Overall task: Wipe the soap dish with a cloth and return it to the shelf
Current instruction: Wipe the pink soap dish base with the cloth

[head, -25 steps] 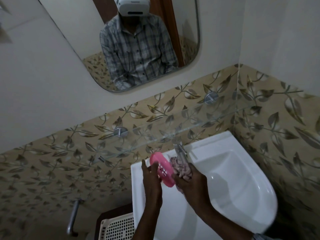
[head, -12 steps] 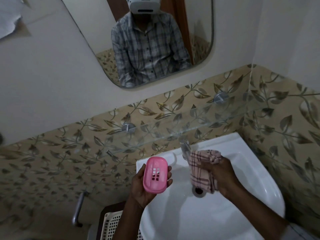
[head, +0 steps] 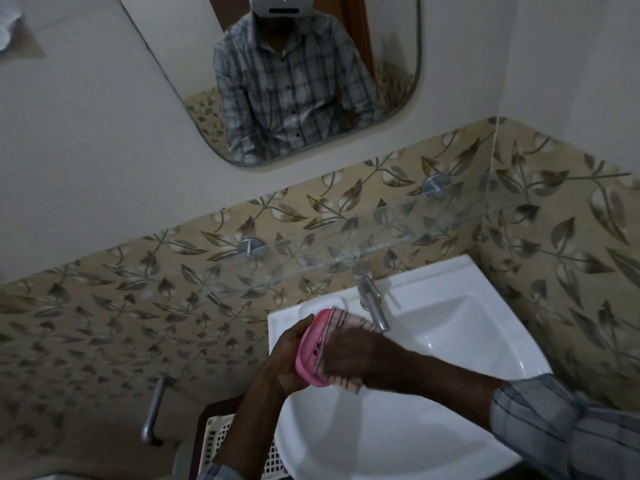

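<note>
A pink soap dish (head: 309, 351) with drain holes is held in my left hand (head: 282, 362) over the left rim of the white sink (head: 450, 341). My right hand (head: 349, 355) presses a pink checked cloth (head: 346, 323) against the dish's inner face, covering most of it. The glass shelf (head: 363, 251) runs along the tiled wall just above the sink and has nothing on it.
A chrome tap (head: 372, 303) stands at the back of the sink, close behind the cloth. A white perforated basket (head: 221, 434) sits below the sink on the left. A metal pipe (head: 154, 407) juts from the wall at lower left. A mirror (head: 294, 74) hangs above.
Half a second ago the hands were apart, dish in the left and cloth hanging from the right. Now the right hand has brought the cloth onto the dish.
</note>
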Motion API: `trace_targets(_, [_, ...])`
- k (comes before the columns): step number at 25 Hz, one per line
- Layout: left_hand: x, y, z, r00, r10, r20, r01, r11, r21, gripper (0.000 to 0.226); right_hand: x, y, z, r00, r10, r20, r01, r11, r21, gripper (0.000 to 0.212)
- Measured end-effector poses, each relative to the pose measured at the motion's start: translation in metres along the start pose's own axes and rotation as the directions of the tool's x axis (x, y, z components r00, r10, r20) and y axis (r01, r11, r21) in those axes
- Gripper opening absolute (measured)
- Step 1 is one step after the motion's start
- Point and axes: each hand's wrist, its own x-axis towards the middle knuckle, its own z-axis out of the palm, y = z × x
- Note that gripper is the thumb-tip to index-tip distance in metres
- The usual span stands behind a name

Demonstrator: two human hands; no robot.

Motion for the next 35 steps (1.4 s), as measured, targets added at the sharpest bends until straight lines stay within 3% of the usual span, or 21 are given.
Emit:
trace_targets(2, [0.001,-0.002,-0.001,1.0,0.011,0.0,-0.011,1.0,-0.026,0.057,0.002,0.002,0.001,0.997,-0.016,0.071,0.018,1.0,-0.022,0.021])
trace_targets(5, [0.003,-0.005,-0.008,0.998,0.047,-0.047,-0.05,0.997,-0.054,0.054,0.002,-0.001,0.004,0.993,0.116,0.01,-0.116,0.993,-0.023,0.025])
trace_targets(7, [0.004,-0.008,-0.005,0.997,0.064,-0.048,-0.067,0.995,-0.071,0.055,0.002,-0.007,0.008,0.997,0.07,0.044,-0.068,0.997,-0.037,0.016])
trace_targets(10, [0.007,-0.011,-0.008,0.993,0.105,-0.059,-0.107,0.994,-0.037,0.063,-0.004,-0.005,0.01,0.99,0.142,-0.021,-0.143,0.988,-0.053,0.023])
trace_targets(13, [0.007,-0.01,-0.005,0.995,0.091,-0.036,-0.093,0.995,-0.041,0.06,-0.002,-0.003,0.008,0.996,0.079,0.035,-0.078,0.996,-0.033,0.024])
trace_targets(16, [0.008,-0.008,-0.007,0.998,0.024,-0.054,-0.026,0.999,-0.026,0.057,-0.008,-0.001,0.008,0.992,0.124,-0.003,-0.124,0.991,-0.057,0.019])
trace_targets(19, [0.006,-0.01,-0.005,0.998,-0.009,-0.061,0.007,0.999,-0.045,0.056,-0.011,0.006,0.008,0.998,0.035,0.045,-0.035,0.999,-0.01,0.026])
trace_targets(22, [0.01,-0.011,-0.005,0.992,0.03,-0.126,-0.033,0.999,-0.025,0.054,-0.007,0.003,0.012,0.986,0.159,0.041,-0.16,0.987,0.022,0.025])
trace_targets(25, [0.011,-0.01,0.004,0.99,0.058,-0.132,-0.065,0.997,-0.049,0.054,-0.007,0.002,0.0,0.981,0.174,0.084,-0.186,0.97,0.159,0.028])
trace_targets(27, [0.014,-0.009,0.009,0.979,0.105,-0.177,-0.112,0.993,-0.03,0.055,-0.008,-0.005,-0.004,0.955,0.295,-0.02,-0.293,0.953,0.077,0.031])
trace_targets(29, [0.018,-0.015,0.016,0.954,0.175,-0.244,-0.195,0.979,-0.057,0.06,0.005,-0.021,0.012,0.855,0.503,-0.126,-0.507,0.862,-0.001,0.035])
trace_targets(30, [0.022,-0.018,0.018,0.935,0.219,-0.278,-0.242,0.969,-0.052,0.063,0.019,-0.035,0.022,0.726,0.677,-0.126,-0.674,0.735,0.065,0.034])
trace_targets(32, [0.03,-0.022,0.017,0.905,0.302,-0.3,-0.325,0.945,-0.029,0.065,0.038,-0.048,0.032,0.328,0.944,-0.029,-0.863,0.312,0.398,0.023])
trace_targets(33, [0.029,-0.022,0.017,0.899,0.333,-0.285,-0.351,0.936,-0.012,0.064,0.038,-0.05,0.028,0.265,0.964,0.03,-0.845,0.217,0.488,0.022])
trace_targets(34, [0.027,-0.02,0.018,0.911,0.32,-0.26,-0.332,0.943,-0.004,0.063,0.033,-0.046,0.02,0.368,0.929,0.026,-0.817,0.311,0.486,0.026])
trace_targets(35, [0.024,-0.015,0.019,0.933,0.276,-0.233,-0.285,0.959,-0.003,0.06,0.021,-0.039,0.011,0.577,0.816,-0.013,-0.748,0.535,0.392,0.031])
